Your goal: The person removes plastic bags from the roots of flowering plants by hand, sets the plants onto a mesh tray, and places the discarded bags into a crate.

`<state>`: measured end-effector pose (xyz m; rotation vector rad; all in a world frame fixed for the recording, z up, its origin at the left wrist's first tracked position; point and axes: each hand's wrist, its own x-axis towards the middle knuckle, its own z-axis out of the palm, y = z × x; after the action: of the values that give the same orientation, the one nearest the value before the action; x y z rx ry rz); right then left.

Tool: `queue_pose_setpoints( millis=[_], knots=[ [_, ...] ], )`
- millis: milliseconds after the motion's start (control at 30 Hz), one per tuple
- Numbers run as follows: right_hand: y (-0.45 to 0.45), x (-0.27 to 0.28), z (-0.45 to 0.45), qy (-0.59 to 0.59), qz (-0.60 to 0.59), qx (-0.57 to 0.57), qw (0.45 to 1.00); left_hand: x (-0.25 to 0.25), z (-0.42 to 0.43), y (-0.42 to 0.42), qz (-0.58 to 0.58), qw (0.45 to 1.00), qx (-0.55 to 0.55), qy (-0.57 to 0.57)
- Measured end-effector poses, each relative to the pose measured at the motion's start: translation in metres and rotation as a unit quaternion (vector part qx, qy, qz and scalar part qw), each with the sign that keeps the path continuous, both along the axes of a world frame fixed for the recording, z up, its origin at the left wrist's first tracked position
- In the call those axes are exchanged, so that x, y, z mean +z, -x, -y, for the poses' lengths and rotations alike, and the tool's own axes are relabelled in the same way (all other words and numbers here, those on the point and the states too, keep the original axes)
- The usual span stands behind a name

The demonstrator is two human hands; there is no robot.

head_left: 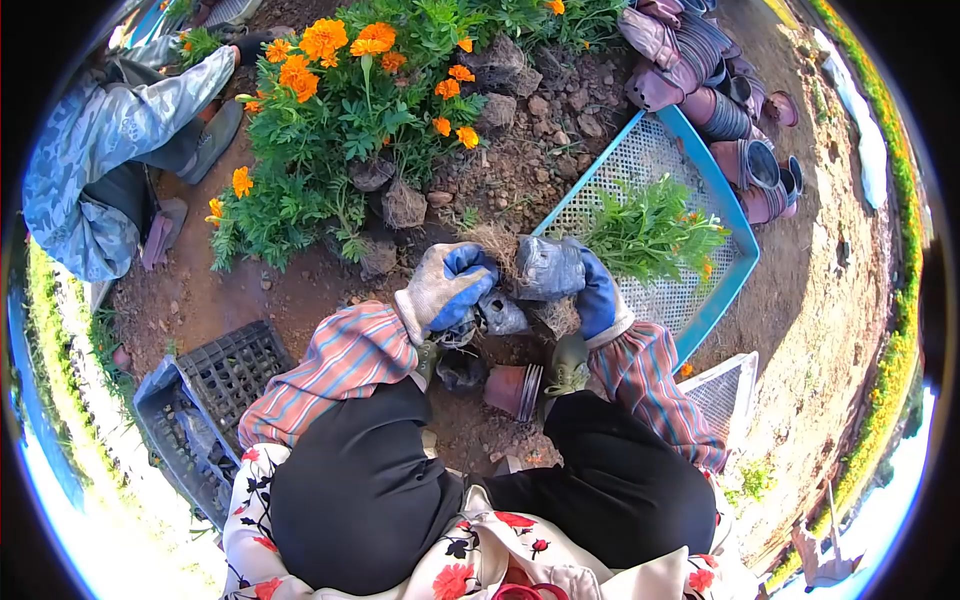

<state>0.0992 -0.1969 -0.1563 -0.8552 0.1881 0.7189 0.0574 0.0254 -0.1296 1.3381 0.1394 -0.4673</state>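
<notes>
My right hand (603,302), in a white and blue work glove, grips a black plastic plant bag (550,268) from its right side. The bag lies tilted sideways, and a leafy marigold plant (655,232) extends from it to the right over a blue-rimmed crate. Brown roots (495,248) show at the bag's left end. My left hand (452,288), gloved alike, is closed just left of the bag, with its fingers curled; what they hold is hidden. Crumpled black plastic (502,314) lies just below, between the hands.
Marigolds (340,130) with orange flowers and bare root balls (404,205) lie ahead. The blue crate (742,225) stands at right, stacked pots (700,85) beyond it. A black crate (235,375) is at left. Small pots (512,390) lie between my feet. Another person (120,150) crouches at upper left.
</notes>
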Motion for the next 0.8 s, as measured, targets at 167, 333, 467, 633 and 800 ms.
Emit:
queue_pose_setpoints(
  millis=[167,333,467,633,800],
  knots=[
    [0.006,-0.017,0.009,0.101,-0.025,-0.059,0.993,0.002,-0.003,0.005,0.0,0.996,0.047,0.069],
    [0.009,-0.021,0.02,0.074,-0.033,-0.04,0.996,0.008,-0.009,-0.001,-0.106,0.992,-0.026,0.066],
    [0.009,-0.013,0.016,0.12,0.017,0.004,0.993,-0.005,0.006,0.007,-0.055,0.983,-0.027,0.17],
    [0.01,-0.018,0.018,0.164,0.002,-0.045,0.985,-0.003,-0.005,0.004,-0.095,0.993,-0.009,0.069],
    [-0.009,0.004,0.039,-0.062,-0.106,-0.057,0.991,0.0,-0.023,0.012,-0.068,0.969,0.115,0.206]
  ],
)
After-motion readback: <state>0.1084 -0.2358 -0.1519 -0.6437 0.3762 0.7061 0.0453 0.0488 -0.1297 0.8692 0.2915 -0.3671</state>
